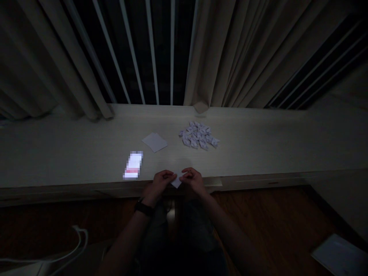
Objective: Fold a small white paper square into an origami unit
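A small piece of folded white paper [176, 183] is pinched between my two hands at the front edge of the white ledge. My left hand [162, 181], with a dark band on its wrist, grips the paper's left side. On its right side the fingers of my right hand [193, 180] are closed. Beyond them, to the right, lies a pile of folded white paper pieces [198, 135]. Flat white paper sheets [155, 142] overlap one another to the left of the pile.
A lit phone [133, 165] lies on the ledge [258, 149] left of my hands. Curtains [218, 53] and a barred window stand behind. A white cable [79, 245] is at the lower left, and a pale flat object [340, 253] at the lower right.
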A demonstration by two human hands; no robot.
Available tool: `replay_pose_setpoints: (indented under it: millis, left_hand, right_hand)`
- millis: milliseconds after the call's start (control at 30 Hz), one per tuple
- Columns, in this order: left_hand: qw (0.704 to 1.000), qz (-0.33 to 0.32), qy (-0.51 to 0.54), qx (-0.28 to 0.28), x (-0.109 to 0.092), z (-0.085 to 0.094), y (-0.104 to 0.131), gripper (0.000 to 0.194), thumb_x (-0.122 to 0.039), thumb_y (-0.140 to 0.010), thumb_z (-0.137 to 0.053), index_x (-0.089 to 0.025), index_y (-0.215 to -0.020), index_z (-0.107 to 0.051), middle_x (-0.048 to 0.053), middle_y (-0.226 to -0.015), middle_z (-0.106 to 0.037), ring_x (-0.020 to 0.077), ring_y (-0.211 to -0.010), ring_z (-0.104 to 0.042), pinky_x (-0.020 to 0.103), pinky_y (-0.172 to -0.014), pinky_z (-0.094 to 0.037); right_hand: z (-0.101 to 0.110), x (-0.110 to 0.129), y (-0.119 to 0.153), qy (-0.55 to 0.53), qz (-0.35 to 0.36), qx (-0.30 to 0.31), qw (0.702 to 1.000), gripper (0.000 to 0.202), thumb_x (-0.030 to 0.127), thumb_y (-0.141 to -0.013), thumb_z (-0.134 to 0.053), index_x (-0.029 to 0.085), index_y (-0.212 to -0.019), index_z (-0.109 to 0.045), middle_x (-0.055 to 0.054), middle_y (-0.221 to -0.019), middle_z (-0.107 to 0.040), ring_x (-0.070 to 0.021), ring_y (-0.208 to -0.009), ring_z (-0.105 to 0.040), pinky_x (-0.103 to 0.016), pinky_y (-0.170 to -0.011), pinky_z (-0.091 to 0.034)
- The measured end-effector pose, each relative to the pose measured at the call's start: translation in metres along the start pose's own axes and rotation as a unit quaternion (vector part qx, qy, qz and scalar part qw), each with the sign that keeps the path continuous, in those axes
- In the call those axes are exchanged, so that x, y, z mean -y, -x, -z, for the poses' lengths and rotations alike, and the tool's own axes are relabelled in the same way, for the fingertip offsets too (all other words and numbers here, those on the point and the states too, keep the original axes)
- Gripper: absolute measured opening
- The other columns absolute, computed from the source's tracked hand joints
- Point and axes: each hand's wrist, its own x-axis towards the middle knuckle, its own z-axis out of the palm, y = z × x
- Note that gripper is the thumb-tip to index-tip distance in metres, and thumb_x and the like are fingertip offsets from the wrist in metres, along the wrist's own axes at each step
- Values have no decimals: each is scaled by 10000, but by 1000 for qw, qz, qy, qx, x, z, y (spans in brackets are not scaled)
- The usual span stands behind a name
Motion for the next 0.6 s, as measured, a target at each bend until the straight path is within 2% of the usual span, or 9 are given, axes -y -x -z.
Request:
replay_pose_setpoints:
  millis: [100,200,300,367,433,600]
  left_hand:
    - [999,23,-23,20,1,3,-1,403,-483,-693,-675,-139,-901,-693,72,-835,-717,186,-751,-649,270,-653,-490]
    - [997,17,-68,26,0,5,-2,351,-466,-712,-657,-150,-850,-723,64,-814,-725,197,-765,-654,286,-684,-495]
    - [997,-7,-81,-17,-2,2,-1,295,-414,-715,-660,-143,-807,-730,70,-810,-726,202,-775,-657,294,-718,-497]
    - [995,-10,-76,-58,-2,-2,2,288,-397,-718,-657,-138,-822,-727,79,-842,-726,203,-790,-655,298,-731,-498]
    - [995,-7,-63,-74,-1,-4,4,304,-402,-725,-650,-132,-848,-722,86,-875,-724,205,-812,-650,300,-736,-499]
    - [998,7,-35,-42,-2,-2,8,363,-437,-709,-672,-125,-894,-698,86,-878,-711,188,-802,-635,286,-714,-488]
  right_hand:
    - [2,2,-1,-11,-7,14,1000,353,364,-584,-758,185,-838,-592,40,-597,-597,-130,-556,-567,-264,-594,-473]
    - [2,3,-2,26,3,11,1000,349,377,-603,-741,187,-858,-596,31,-615,-605,-138,-573,-574,-259,-583,-468]
    - [0,-1,-1,86,-6,-4,996,365,422,-660,-700,204,-937,-606,18,-669,-628,-150,-630,-595,-254,-594,-462]
    - [-3,-5,1,134,-36,6,990,323,461,-708,-659,206,-904,-630,13,-664,-630,-156,-648,-597,-249,-587,-449]
    - [-4,-9,3,160,-66,19,985,308,493,-747,-619,196,-824,-649,7,-633,-621,-163,-641,-591,-248,-570,-432]
    - [-6,-13,0,120,-68,-8,990,357,533,-755,-597,182,-769,-662,-11,-642,-630,-172,-644,-580,-253,-568,-420]
